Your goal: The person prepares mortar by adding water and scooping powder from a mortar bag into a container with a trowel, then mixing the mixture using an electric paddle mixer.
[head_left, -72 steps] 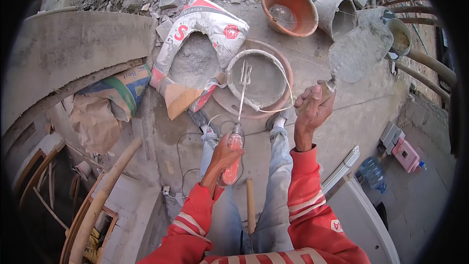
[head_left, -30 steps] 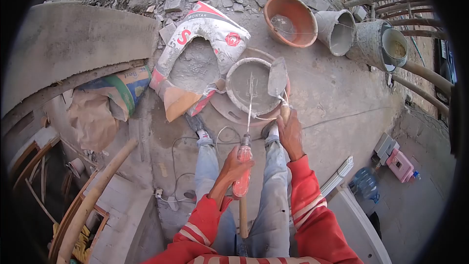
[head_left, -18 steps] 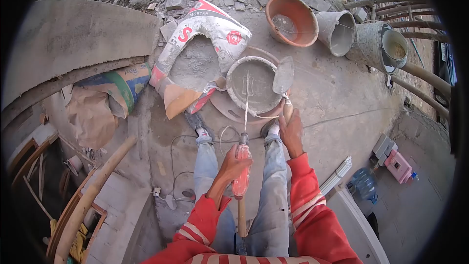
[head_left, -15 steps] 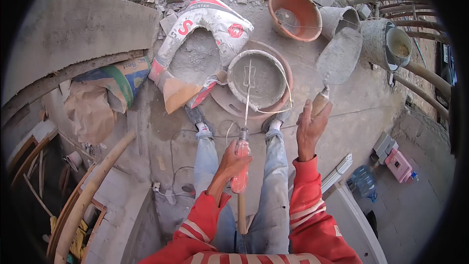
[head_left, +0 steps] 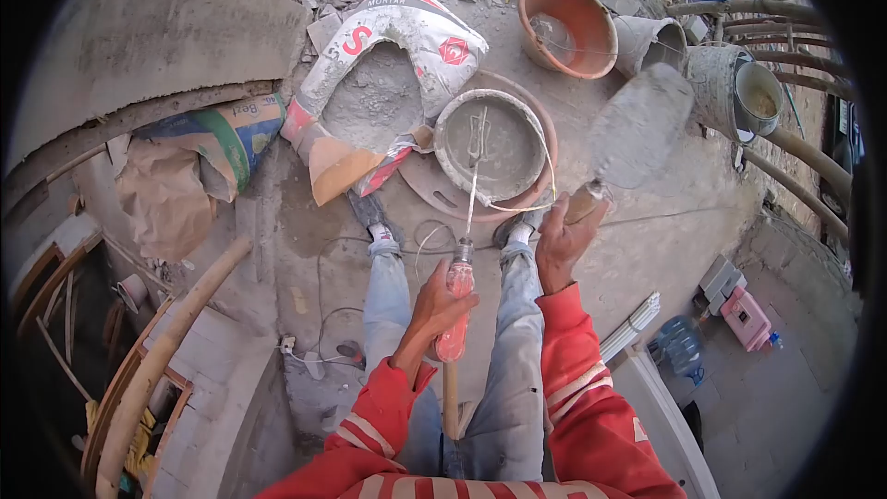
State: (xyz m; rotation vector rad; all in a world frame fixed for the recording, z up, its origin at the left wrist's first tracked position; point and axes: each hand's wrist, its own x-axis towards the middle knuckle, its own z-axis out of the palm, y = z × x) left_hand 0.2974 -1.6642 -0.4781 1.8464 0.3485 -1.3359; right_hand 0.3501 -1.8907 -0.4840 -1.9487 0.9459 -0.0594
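My left hand (head_left: pixel 442 307) is wrapped round a red drill (head_left: pixel 455 333), whose mixing paddle (head_left: pixel 477 152) reaches into a bucket of grey mix (head_left: pixel 504 143). The bucket stands in a wide reddish basin (head_left: pixel 430 187). To the right, my right hand (head_left: pixel 565 236) grips the wooden handle of a trowel (head_left: pixel 644 125); its blade is blurred and lies right of the bucket, apart from it. Left of the bucket is an open mortar bag (head_left: pixel 443 42) with grey powder (head_left: pixel 374 102) inside.
An orange bucket (head_left: pixel 591 32), a grey bucket (head_left: pixel 637 44) and a crusted bucket (head_left: pixel 714 83) stand at the upper right. A paper sack (head_left: pixel 166 199) lies left. A cable (head_left: pixel 321 300) runs by my feet. At the right are a water jug (head_left: pixel 679 344) and pink container (head_left: pixel 745 318).
The trowel has swung from beside the bucket's right rim out to the right, its blade now blurred. My left hand still holds the drill, with the paddle in the mix.
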